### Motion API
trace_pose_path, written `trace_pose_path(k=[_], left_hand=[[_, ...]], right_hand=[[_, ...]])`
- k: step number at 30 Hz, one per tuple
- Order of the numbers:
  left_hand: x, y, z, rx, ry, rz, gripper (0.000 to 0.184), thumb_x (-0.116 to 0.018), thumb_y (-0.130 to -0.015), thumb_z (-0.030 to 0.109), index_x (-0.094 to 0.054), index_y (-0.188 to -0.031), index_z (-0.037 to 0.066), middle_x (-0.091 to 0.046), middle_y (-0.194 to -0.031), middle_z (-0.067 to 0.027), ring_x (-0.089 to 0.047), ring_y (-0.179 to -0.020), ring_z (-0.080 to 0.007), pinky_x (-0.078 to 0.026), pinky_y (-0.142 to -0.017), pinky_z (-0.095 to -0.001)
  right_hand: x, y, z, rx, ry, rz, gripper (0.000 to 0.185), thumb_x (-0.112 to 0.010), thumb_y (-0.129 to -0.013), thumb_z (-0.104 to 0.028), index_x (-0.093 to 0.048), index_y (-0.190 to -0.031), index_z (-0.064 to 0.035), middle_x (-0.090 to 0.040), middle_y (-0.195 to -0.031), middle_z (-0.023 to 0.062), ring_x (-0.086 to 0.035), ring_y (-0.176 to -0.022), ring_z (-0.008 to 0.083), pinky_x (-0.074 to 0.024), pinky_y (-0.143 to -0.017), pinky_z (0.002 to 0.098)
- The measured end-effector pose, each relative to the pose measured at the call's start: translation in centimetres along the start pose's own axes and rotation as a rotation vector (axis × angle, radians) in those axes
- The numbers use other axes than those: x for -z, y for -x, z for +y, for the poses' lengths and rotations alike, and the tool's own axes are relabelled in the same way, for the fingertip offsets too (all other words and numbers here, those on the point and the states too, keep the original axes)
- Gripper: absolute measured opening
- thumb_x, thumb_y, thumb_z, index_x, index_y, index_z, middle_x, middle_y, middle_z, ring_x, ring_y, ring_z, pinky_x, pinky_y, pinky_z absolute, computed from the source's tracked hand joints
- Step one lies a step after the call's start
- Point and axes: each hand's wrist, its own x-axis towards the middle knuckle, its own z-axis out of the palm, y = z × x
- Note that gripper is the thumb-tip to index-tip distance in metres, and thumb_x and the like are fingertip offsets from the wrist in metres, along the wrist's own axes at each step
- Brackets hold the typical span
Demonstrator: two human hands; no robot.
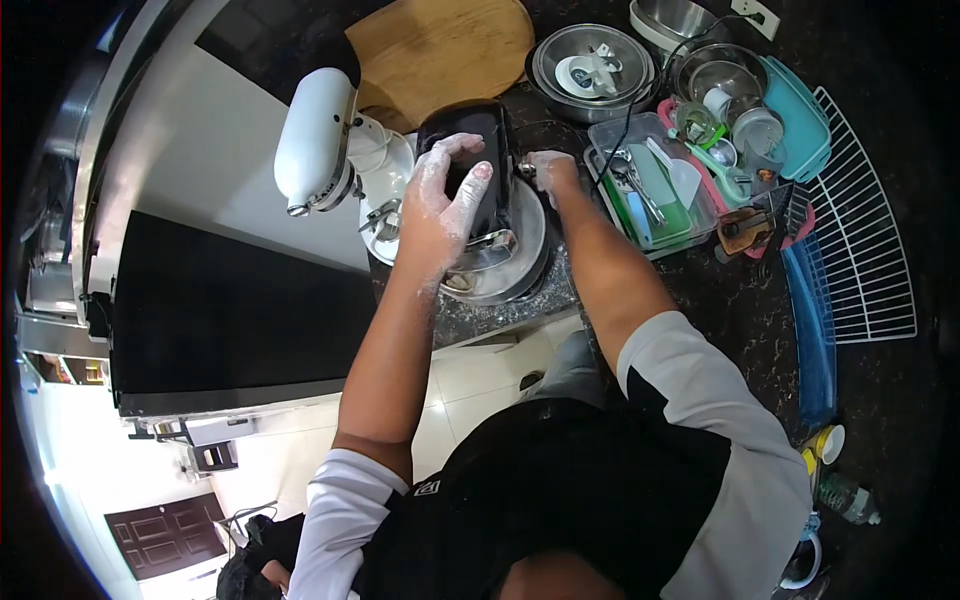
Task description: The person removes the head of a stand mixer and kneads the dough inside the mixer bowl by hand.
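A black machine [488, 140] with a shiny metal lower edge, looking like a pasta roller, stands on the dark counter. Below its front lies a wide metal bowl [535, 235], dusted with white powder, with small pale pieces [458, 283] inside. My left hand [447, 190], coated in white powder, is over the machine's left side with thumb and fingers apart; whether it touches the machine is unclear. At the machine's right side, my right hand [548, 172], also powdery, has its fingers closed round a small metal knob [526, 170].
To the left stands a white stand mixer [315, 140]. Behind are a wooden board [450, 45] and nested metal bowls [595, 100]. A plastic bin [655, 245] of utensils, a white wire rack [860, 230] and a cable [630, 125] are at right. Another person [265, 550] appears lower left.
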Motion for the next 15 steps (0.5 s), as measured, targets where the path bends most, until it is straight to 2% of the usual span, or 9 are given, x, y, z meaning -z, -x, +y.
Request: trace_pose_path(k=[3, 7, 12, 15], left_hand=[[-0.1, 0.3, 0.1, -0.002, -0.096, -0.02, 0.03, -0.061, -0.102, 0.013, -0.061, -0.129, 0.002, -0.067, -0.123, -0.0119, -0.06, -0.112, -0.0215, -0.046, -0.101, -0.0333], [0.0, 0.1, -0.1, -0.012, -0.049, -0.002, 0.03, -0.062, -0.101, 0.014, -0.062, -0.128, 0.002, -0.067, -0.123, -0.0115, -0.061, -0.111, -0.0214, -0.047, -0.1, -0.0335], [-0.1, 0.1, -0.2, 0.014, -0.007, 0.024, 0.033, -0.066, -0.096, 0.019, -0.065, -0.125, 0.004, -0.069, -0.122, -0.0113, -0.062, -0.111, -0.0266, -0.047, -0.101, -0.0367], [-0.2, 0.3, 0.1, 0.009, -0.031, 0.022, 0.033, -0.066, -0.096, 0.019, -0.065, -0.126, 0.004, -0.069, -0.122, -0.0114, -0.063, -0.112, -0.0267, -0.047, -0.101, -0.0368]], right_hand=[[0.8, 0.2, -0.3, -0.07, 0.104, -0.103, 0.034, -0.063, -0.091, -0.031, -0.077, -0.094, -0.0001, -0.075, -0.09, 0.0141, -0.067, -0.076, 0.0327, -0.0547, -0.076, 0.0425], [2.1, 2.4, -3.3, -0.337, -0.152, -0.116, 0.042, -0.064, -0.091, -0.036, -0.074, -0.09, 0.0049, -0.071, -0.086, 0.0164, -0.063, -0.069, 0.0308, -0.0527, -0.066, 0.0439], [2.8, 2.9, -2.5, -0.146, -0.163, -0.191, 0.044, -0.065, -0.092, -0.039, -0.071, -0.087, 0.0044, -0.067, -0.08, 0.0168, -0.059, -0.062, 0.0291, -0.0497, -0.058, 0.0421], [2.5, 2.7, -2.8, -0.192, -0.179, -0.21, 0.043, -0.065, -0.092, -0.039, -0.07, -0.088, 0.0036, -0.065, -0.079, 0.0158, -0.058, -0.061, 0.0276, -0.0487, -0.057, 0.0407]])
